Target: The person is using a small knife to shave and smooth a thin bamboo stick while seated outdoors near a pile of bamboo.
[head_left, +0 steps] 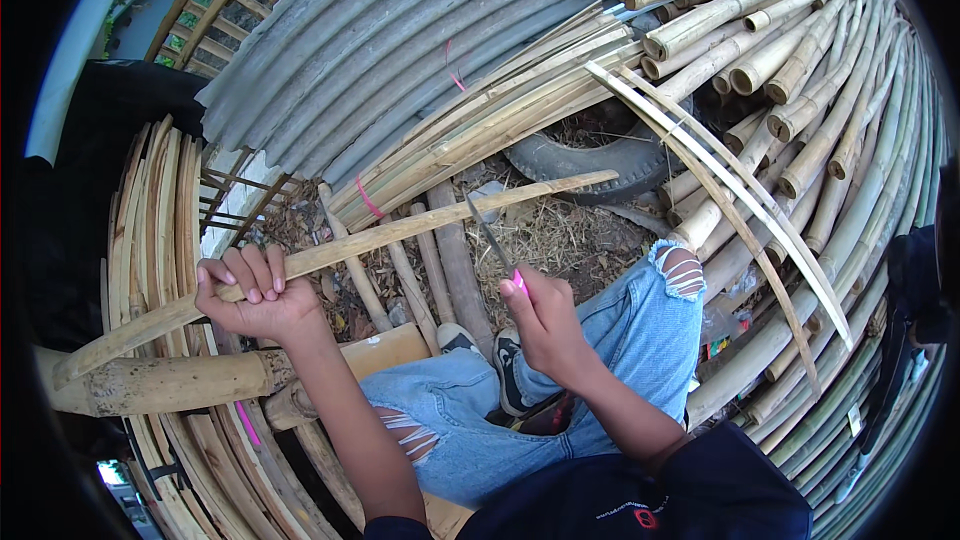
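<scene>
My left hand (262, 292) is closed around a long split bamboo strip (400, 230), which slants from the lower left up toward the tyre. In my right hand (545, 325) is a knife (490, 235) with a pink handle. Its narrow blade points up and to the left, with the tip by the strip's lower edge; whether it touches I cannot tell. Under the strip's left end lies a thick bamboo pole (180, 383). My knees in torn jeans are bent below my hands.
A tied bundle of bamboo strips (480, 130) leans by corrugated metal sheets (400, 30). Bamboo poles (800, 120) are piled at right, with two loose strips (740, 190) across them. An old tyre (590, 168) lies on littered ground. More strips (150, 230) stand at left.
</scene>
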`<move>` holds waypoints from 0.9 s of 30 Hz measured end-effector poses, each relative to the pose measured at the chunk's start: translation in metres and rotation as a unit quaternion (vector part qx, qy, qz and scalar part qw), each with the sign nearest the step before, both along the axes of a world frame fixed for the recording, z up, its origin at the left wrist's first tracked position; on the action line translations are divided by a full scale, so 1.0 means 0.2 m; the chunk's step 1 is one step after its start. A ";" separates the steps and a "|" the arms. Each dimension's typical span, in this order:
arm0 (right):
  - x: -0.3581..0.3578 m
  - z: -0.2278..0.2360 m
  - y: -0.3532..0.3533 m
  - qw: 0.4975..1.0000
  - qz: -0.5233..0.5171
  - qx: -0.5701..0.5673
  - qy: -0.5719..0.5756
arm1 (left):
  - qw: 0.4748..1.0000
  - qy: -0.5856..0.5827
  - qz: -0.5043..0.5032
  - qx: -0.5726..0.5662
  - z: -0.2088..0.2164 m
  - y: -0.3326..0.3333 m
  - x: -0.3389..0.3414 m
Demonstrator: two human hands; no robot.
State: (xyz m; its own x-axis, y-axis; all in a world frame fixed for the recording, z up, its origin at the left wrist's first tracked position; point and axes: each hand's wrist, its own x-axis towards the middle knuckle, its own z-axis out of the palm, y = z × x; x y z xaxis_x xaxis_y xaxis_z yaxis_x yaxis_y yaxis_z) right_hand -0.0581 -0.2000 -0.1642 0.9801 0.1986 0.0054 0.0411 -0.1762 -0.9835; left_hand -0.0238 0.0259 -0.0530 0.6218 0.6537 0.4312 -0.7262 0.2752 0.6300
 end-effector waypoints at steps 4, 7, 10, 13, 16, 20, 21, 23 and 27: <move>0.17 -0.37 0.22 0.993 -0.065 -0.030 -0.092 | 1.000 0.009 0.016 0.003 0.01 -0.03 0.00; 0.37 -0.71 0.08 0.975 -0.211 -0.066 0.018 | 0.999 0.025 0.049 -0.003 0.02 0.00 -0.02; 0.56 -1.35 -0.33 0.897 -0.358 -0.153 0.211 | 0.999 0.024 0.028 -0.012 0.01 -0.07 0.01; 0.53 -1.21 -0.21 0.898 -0.401 -0.095 0.154 | 0.997 0.032 0.067 -0.014 0.01 -0.06 -0.01; 0.36 -0.89 -0.03 0.969 -0.244 0.040 0.025 | 0.995 0.051 0.086 -0.014 0.01 -0.03 -0.01; 0.40 -0.81 0.00 0.982 -0.158 -0.099 -0.044 | 0.996 0.048 0.070 -0.006 0.03 -0.04 -0.02; 0.48 -0.98 -0.07 0.961 -0.254 -0.104 0.030 | 0.997 0.044 0.067 -0.012 0.02 -0.04 -0.01; 0.57 -1.33 -0.25 0.914 -0.351 -0.132 0.153 | 0.997 0.038 0.060 -0.013 0.00 -0.05 0.02; 0.52 -1.37 -0.15 0.916 -0.369 -0.097 0.127 | 0.996 0.051 0.069 -0.011 0.00 -0.03 -0.01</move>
